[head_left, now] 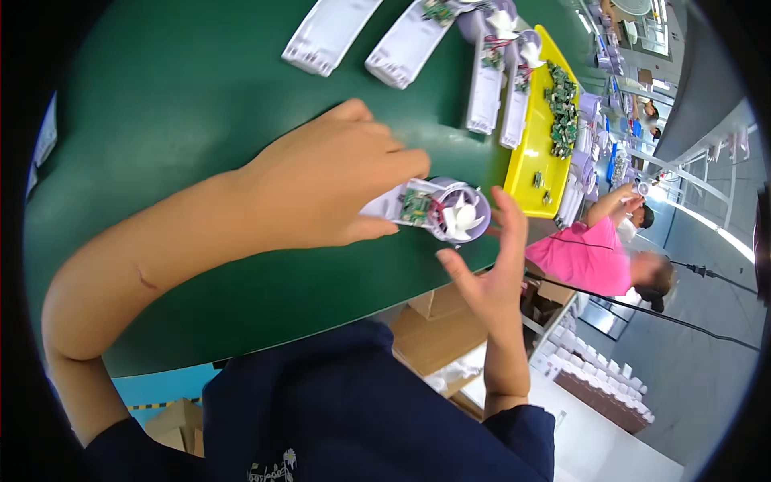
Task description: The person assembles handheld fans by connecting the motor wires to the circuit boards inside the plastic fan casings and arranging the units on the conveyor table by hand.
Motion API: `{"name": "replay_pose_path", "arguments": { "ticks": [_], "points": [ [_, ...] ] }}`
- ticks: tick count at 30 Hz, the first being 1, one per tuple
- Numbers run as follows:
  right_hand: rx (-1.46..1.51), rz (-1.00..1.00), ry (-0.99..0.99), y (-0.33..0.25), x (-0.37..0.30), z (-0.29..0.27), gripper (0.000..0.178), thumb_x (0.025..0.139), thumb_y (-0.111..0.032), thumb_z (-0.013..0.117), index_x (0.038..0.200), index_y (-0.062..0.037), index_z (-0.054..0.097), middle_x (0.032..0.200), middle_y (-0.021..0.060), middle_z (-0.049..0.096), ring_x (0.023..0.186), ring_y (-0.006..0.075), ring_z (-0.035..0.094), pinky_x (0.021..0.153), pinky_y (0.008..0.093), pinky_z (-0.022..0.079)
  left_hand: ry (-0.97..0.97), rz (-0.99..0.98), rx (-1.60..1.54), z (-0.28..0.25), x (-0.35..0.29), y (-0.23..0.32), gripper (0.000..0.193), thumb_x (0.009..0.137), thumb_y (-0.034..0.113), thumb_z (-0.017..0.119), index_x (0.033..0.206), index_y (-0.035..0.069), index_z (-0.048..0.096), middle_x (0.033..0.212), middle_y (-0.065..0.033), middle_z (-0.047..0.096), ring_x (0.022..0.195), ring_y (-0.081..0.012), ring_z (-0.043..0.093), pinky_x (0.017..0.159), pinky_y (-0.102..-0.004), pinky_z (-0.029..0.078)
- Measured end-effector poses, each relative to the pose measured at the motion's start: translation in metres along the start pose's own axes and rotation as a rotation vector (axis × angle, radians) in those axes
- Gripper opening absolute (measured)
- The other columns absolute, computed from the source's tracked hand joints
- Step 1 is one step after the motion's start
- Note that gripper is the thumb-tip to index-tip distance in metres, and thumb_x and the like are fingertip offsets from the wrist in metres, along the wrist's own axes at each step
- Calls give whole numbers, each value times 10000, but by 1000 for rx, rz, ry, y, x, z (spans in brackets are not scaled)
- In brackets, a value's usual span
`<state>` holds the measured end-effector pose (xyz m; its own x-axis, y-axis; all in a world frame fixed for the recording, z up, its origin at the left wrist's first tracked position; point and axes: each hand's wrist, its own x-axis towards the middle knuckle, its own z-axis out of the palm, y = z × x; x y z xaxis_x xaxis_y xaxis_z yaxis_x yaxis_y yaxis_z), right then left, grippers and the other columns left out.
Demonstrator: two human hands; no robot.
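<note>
Our left hand point(329, 181) lies flat over the handle end of a small handheld fan body point(430, 209); its fingers point(393, 161) are spread loosely and press down on the casing, thumb tucked along the near side, pinning it more than gripping it. Whether they curl under the handle we cannot tell, since the hand covers that part.

Our right hand point(490, 273) stands open just beside the fan's round head, palm turned toward it, fingers apart and holding nothing. Its fingertips sit close to the lilac ring, perhaps grazing the rim; contact is not clear.

The fan body lies on the green worktop point(177, 104) near its right edge, close to the near corner. Its long axis runs left to right: handle under our left hand, head with the white blades point(462, 217) pointing at our right. A small green circuit board point(416, 206) with thin wires shows in the open casing between handle and head. So the head end is nearer the right hand, the handle already under the left.

Further out along the same edge a yellow tray point(534, 173) holds loose green boards. Beyond it, toward the far edge, several white fan casings point(405, 44) lie in a row, some with boards and blades fitted. Off the worktop to the right, a person in a pink shirt point(590, 257) works at another station.
</note>
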<state>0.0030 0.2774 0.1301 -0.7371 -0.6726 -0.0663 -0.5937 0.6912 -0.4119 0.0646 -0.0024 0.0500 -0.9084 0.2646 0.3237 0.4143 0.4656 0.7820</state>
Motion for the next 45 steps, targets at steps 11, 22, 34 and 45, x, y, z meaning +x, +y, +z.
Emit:
{"name": "replay_pose_path", "arguments": {
  "ticks": [11, 22, 34, 45],
  "points": [
    [121, -255, 68, 16, 19, 28, 807, 777, -42, 814, 1500, -18, 455, 1306, 190, 615, 1111, 363, 609, 980, 415, 480, 40, -470, 79, 3, -7, 61, 271, 953, 243, 691, 1155, 61, 693, 789, -94, 687, 770, -240, 615, 807, -365, 481],
    [362, -328, 223, 29, 28, 46, 792, 753, -76, 810, 1484, -127, 509, 1331, 73, 643, 1068, 283, 584, 943, 399, 422, -141, -1084, -1053, -5, 14, 75, 404, 1039, 150, 466, 1365, -85, 514, 1086, -197, 716, 834, -210, 729, 762, -334, 638],
    [428, -389, 274, 34, 19, 52, 762, 771, -96, 782, 1481, -133, 508, 1306, 53, 653, 1073, 275, 582, 927, 406, 417, -8, -1067, -880, 12, 1, 94, 368, 1019, 180, 487, 1275, -59, 600, 1015, -147, 725, 724, -153, 678, 591, -281, 584],
    [278, -334, 536, 23, 76, 19, 743, 837, -246, 805, 1478, -56, 481, 1476, 185, 483, 1303, 419, 491, 1094, 483, 411, 578, -1084, -708, -41, -90, 88, 382, 1039, 170, 400, 1354, -30, 481, 1010, -192, 667, 726, -259, 700, 675, -416, 643]
  ]
}}
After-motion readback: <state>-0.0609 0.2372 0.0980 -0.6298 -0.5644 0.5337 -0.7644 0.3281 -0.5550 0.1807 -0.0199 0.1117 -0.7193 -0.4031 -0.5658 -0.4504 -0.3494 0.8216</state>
